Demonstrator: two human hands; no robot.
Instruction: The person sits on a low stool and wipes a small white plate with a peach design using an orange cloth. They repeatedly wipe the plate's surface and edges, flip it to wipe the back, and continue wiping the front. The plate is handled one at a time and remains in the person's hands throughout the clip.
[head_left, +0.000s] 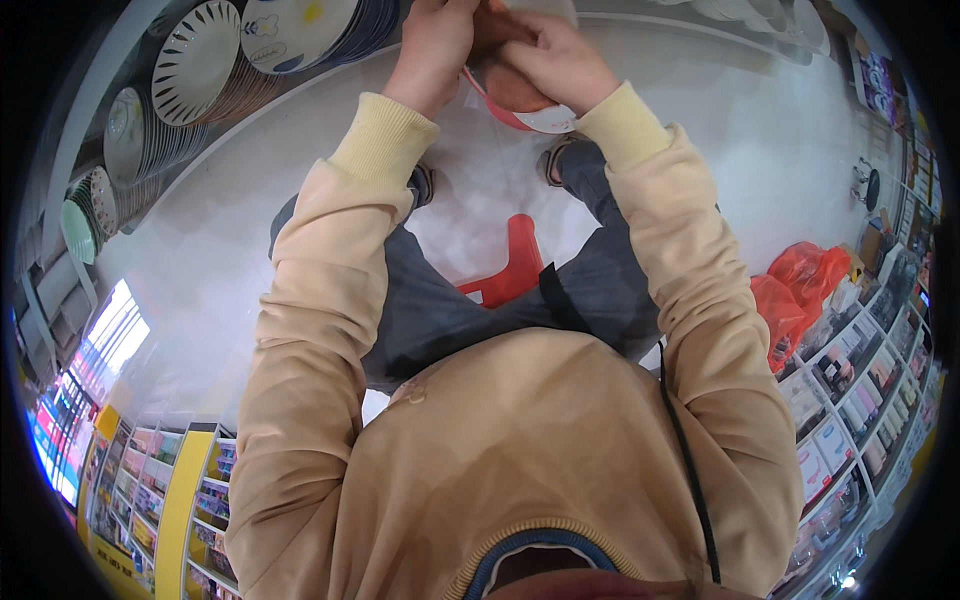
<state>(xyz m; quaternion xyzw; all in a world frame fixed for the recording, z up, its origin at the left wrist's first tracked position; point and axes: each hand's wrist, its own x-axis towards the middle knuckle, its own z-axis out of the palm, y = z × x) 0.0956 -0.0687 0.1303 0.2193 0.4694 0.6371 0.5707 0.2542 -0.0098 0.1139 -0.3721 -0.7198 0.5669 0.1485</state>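
Note:
At the top edge of the head view, my left hand (439, 52) and my right hand (566, 60) are close together around a brown rounded item (516, 86). My right fingers press on it from the right, and my left hand grips its left side. Its lower edge has a red and white band (544, 118) with writing. The fingertips of my left hand and the top of the item are cut off or hidden. On the floor between my legs lies a red L-shaped piece (521, 259) with a small white patch, partly hidden by my trousers.
Stacked patterned plates (196, 64) stand in a rack at the upper left, with white dishes (750, 15) at the upper right. Red plastic bags (799, 292) sit beside shelves of small goods (862, 390) on the right. Yellow-edged shelving (180, 510) is at the lower left.

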